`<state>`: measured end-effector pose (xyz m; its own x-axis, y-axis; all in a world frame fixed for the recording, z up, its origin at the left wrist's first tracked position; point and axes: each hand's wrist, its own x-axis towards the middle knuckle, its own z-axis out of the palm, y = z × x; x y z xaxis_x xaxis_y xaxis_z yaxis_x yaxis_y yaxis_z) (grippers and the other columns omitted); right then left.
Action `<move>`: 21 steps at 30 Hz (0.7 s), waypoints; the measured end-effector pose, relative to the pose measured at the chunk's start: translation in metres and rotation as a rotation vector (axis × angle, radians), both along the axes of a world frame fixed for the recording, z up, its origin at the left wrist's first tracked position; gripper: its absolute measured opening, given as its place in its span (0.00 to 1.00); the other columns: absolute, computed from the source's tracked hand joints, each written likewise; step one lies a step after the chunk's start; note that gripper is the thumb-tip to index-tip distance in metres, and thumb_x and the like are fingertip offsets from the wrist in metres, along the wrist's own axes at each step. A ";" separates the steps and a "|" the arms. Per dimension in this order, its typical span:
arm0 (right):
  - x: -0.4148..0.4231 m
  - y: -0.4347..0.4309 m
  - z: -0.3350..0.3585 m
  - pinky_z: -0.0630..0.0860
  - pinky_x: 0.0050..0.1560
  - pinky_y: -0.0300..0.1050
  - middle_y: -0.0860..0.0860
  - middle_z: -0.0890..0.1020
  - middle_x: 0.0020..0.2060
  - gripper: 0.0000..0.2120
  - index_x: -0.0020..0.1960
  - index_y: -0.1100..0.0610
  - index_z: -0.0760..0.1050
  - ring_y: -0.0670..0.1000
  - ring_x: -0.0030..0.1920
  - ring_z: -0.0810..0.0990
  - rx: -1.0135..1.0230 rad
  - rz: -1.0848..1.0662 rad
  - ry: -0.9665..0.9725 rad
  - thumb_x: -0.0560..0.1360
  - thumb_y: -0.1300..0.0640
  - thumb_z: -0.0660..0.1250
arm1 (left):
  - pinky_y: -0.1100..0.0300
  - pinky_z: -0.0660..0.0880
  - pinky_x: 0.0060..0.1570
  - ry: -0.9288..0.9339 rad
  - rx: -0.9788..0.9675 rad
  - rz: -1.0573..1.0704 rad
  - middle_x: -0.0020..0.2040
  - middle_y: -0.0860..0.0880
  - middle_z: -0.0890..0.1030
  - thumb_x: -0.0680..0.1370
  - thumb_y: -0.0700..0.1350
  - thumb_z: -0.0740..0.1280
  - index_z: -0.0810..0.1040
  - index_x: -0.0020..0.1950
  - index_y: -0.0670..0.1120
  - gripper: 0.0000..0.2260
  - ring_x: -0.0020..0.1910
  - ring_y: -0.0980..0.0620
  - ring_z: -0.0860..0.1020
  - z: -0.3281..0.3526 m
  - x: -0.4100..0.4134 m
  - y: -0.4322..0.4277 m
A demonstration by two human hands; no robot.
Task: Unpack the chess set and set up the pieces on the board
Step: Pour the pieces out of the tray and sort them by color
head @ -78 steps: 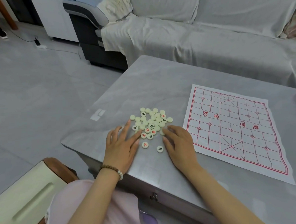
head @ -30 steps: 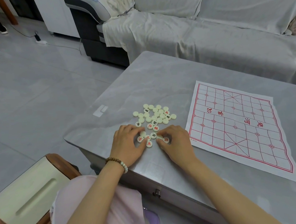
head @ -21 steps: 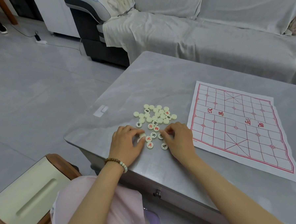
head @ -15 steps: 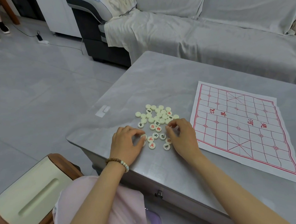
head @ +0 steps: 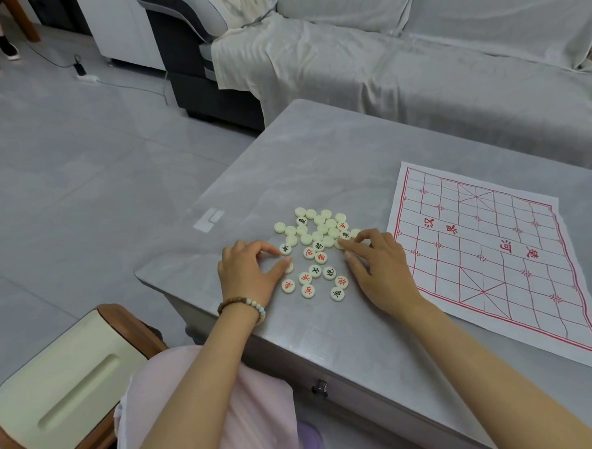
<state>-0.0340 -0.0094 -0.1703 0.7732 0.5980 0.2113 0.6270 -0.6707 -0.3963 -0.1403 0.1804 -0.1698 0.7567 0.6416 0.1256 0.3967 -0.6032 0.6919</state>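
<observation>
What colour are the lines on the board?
Red lines on a white board, clear in the head view.
</observation>
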 end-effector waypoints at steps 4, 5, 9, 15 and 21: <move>0.001 -0.002 0.001 0.60 0.53 0.39 0.49 0.75 0.54 0.11 0.57 0.50 0.80 0.48 0.54 0.71 0.096 -0.038 0.016 0.77 0.51 0.64 | 0.57 0.68 0.48 -0.062 -0.010 0.000 0.42 0.54 0.75 0.71 0.56 0.69 0.80 0.46 0.55 0.08 0.48 0.52 0.71 0.000 -0.002 0.005; 0.001 -0.002 0.002 0.60 0.53 0.39 0.48 0.74 0.53 0.11 0.57 0.50 0.80 0.48 0.54 0.71 0.110 -0.052 0.034 0.76 0.50 0.65 | 0.56 0.69 0.50 -0.061 -0.016 -0.022 0.42 0.54 0.76 0.71 0.57 0.70 0.80 0.46 0.56 0.08 0.48 0.52 0.71 0.000 -0.004 0.006; 0.003 0.002 0.001 0.63 0.51 0.40 0.48 0.76 0.50 0.11 0.55 0.52 0.80 0.48 0.51 0.73 0.109 -0.051 0.070 0.74 0.50 0.68 | 0.59 0.66 0.51 0.004 0.024 -0.078 0.42 0.55 0.76 0.69 0.58 0.72 0.81 0.47 0.56 0.11 0.48 0.54 0.70 -0.001 -0.010 0.008; 0.006 0.006 0.004 0.67 0.49 0.40 0.46 0.75 0.45 0.07 0.46 0.51 0.79 0.46 0.46 0.71 0.164 -0.076 0.234 0.74 0.48 0.67 | 0.60 0.61 0.50 0.021 0.000 -0.104 0.43 0.55 0.76 0.72 0.59 0.68 0.78 0.37 0.54 0.10 0.48 0.54 0.69 0.001 -0.005 0.004; 0.005 0.010 0.005 0.66 0.47 0.42 0.47 0.74 0.43 0.06 0.41 0.51 0.75 0.47 0.44 0.70 0.151 -0.097 0.205 0.72 0.50 0.70 | 0.59 0.66 0.48 0.055 0.091 -0.070 0.43 0.54 0.74 0.71 0.59 0.68 0.74 0.39 0.52 0.12 0.48 0.53 0.69 0.000 -0.003 0.007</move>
